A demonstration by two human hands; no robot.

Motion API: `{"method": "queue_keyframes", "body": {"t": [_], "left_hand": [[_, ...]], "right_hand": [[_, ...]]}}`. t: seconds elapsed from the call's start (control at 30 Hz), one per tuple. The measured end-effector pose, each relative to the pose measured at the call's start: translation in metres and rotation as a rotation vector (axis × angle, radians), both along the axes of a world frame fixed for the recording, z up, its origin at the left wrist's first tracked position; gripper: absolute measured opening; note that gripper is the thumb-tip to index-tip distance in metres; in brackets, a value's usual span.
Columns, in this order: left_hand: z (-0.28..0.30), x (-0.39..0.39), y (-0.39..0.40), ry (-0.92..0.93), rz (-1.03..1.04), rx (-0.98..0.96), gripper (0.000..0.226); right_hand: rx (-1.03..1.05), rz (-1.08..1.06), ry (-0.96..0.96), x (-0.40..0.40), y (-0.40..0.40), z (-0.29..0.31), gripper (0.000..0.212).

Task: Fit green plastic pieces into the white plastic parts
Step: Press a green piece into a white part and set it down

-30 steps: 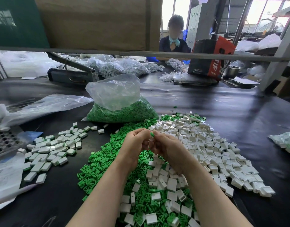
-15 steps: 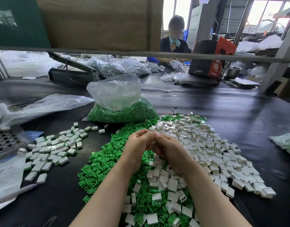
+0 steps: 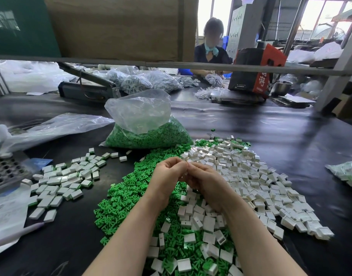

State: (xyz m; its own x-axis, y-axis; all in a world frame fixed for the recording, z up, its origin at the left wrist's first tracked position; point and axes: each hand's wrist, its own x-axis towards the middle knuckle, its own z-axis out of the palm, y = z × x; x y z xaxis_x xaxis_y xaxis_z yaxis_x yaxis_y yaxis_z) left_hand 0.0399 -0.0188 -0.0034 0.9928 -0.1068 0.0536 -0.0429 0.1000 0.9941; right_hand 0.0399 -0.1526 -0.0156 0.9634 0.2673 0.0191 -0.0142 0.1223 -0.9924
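left hand, right hand: fingers curled together over piles, held item hidden | black table bare beyond

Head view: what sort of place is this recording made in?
Most likely a small factory assembly bench. Heaps of loose green pieces and white parts cover the black table, a bag of green pieces stands behind, and another worker sits opposite.

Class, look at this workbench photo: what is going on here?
A person is assembling small parts by hand. The left hand and right hand meet above the table, fingers curled round a small white part between them. Below lie loose green pieces and white parts. Finished-looking pieces sit to the left, a bag of green pieces behind.
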Motion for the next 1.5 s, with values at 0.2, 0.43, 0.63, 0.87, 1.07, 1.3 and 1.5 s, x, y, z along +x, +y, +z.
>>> {"method": "queue_keyframes", "body": {"t": [0.2,0.43,0.63,0.87,1.07,1.3,1.5], "left_hand": [[0.000,0.000,0.000,0.002,0.006,0.022,0.021],[0.000,-0.001,0.002,-0.010,-0.021,0.049,0.008],[0.000,0.000,0.003,-0.006,-0.041,0.019,0.009],[0.001,0.006,0.014,0.046,-0.086,-0.063,0.014],[0.001,0.006,0.020,0.079,-0.183,-0.140,0.015],[0.003,0.006,0.020,0.001,-0.150,-0.048,0.022],[0.005,0.009,0.023,-0.108,-0.066,0.112,0.011]], "right_hand": [[-0.022,0.009,0.003,0.000,-0.001,-0.001,0.033],[-0.036,0.021,-0.010,-0.001,-0.001,0.000,0.034],[-0.084,-0.014,-0.038,-0.002,0.003,0.000,0.042],[-0.063,-0.019,-0.004,-0.001,0.007,0.001,0.043],[-0.005,-0.015,-0.007,-0.001,0.005,0.000,0.038],[0.066,-0.054,0.036,0.004,0.003,-0.001,0.038],[-0.072,-0.145,-0.103,0.002,0.001,0.003,0.025]]}}
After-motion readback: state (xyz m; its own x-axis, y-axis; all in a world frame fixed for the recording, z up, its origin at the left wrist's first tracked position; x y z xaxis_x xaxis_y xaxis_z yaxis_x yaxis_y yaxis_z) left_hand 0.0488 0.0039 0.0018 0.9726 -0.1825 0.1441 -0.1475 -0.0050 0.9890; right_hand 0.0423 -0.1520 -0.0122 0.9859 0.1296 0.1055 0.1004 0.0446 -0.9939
